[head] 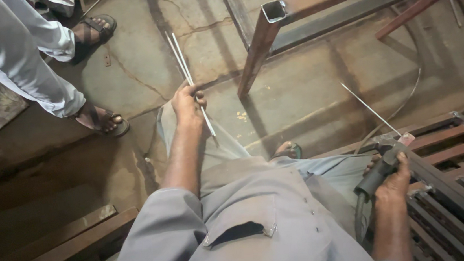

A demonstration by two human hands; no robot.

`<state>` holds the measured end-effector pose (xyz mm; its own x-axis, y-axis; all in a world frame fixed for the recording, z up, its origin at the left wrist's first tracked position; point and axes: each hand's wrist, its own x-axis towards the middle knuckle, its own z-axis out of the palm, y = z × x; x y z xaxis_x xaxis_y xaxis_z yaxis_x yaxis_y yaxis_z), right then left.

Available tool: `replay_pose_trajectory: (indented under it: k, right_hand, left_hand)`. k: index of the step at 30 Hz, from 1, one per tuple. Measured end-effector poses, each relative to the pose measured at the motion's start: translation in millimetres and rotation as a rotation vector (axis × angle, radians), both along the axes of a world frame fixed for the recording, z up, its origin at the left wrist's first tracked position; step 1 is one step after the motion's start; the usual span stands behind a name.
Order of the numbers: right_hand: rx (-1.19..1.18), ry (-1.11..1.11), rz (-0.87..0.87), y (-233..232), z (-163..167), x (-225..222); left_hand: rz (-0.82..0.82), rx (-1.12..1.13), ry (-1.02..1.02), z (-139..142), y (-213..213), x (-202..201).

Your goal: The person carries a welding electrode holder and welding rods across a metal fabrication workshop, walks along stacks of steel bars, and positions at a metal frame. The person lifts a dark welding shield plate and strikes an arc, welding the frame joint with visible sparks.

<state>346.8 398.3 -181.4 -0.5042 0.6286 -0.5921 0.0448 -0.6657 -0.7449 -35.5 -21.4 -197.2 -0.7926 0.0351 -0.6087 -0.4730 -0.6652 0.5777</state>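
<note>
Head view: left hand [187, 103] clenching rods [190, 80], right hand [394, 180] gripping electrode holder [380, 168] (open floor [307, 83] between).

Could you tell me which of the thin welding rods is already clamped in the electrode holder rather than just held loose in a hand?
The single rod slanting up from the electrode holder in the right hand; the spare rods are loose in the left hand.

Welding rods and electrode holder, both held.
Thin grey welding rods [188, 75] slant upward from the fist; the dark electrode holder [380, 170] clamps one rod.
</note>
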Motion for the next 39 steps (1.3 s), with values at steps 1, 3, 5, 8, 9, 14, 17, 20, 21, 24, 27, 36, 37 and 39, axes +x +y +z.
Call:
replay_pose_trajectory:
  k: [1, 3, 5, 8, 9, 14, 17, 20, 21, 24, 27, 36, 37, 39]
  right_hand:
    - [0.004, 0.008, 0.007, -0.3, -0.4, 0.0]
    - [0.008, 0.003, 0.004, -1.2, -0.6, -0.1]
    - [0.009, -0.02, -0.017, -1.4, -1.7, 0.7]
    - [-0.019, -0.025, -0.033, -2.1, -2.3, 1.4]
    - [-0.014, -0.033, -0.039, -2.4, -2.1, 1.2]
    - [0.002, -0.058, -0.059, -4.1, -0.4, 0.2]
    - [0.013, -0.075, -0.072, -5.5, 0.8, -0.2]
    - [0.023, -0.084, -0.077, -6.1, 1.8, -0.5]
    - [0.018, -0.076, -0.055, -6.5, 1.7, -0.7]
    - [-0.003, -0.056, -0.005, -7.2, 0.4, -1.2]
    - [-0.022, -0.025, 0.005, -6.5, -1.6, -1.8]
    - [0.043, -0.02, -0.106, -3.0, 2.6, -7.9]
    - [0.055, -0.006, -0.091, -2.5, 4.2, -8.1]
    - [0.071, 0.008, -0.085, -2.0, 7.3, -8.8]
  left_hand:
    - [-0.008, -0.001, 0.007, 0.4, 0.9, 0.6]
    - [-0.035, 0.007, 0.035, 0.1, 2.2, 2.2]
    - [-0.073, 0.024, 0.077, -1.4, 2.8, 3.7]
    - [-0.082, 0.057, 0.076, -4.7, 2.8, 4.7]
    - [-0.081, 0.04, 0.068, -5.6, 2.7, 4.6]
    - [-0.028, 0.035, -0.013, -8.1, 3.1, 3.3]
    - [-0.058, 0.018, 0.014, -8.3, 4.4, 2.6]
    - [-0.056, 0.005, 0.018, -8.1, 5.2, 2.3]
    - [-0.063, -0.007, 0.028, -7.6, 4.5, 1.8]
    - [-0.091, -0.035, 0.068, -4.6, 1.3, 1.3]
    - [-0.117, 0.004, 0.089, 1.9, -1.4, -0.4]
    - [-0.069, 0.04, 0.199, 25.0, -9.2, -18.6]
    - [-0.076, 0.029, 0.208, 25.3, -10.0, -20.0]
    - [-0.078, -0.008, 0.222, 24.5, -12.5, -21.6]
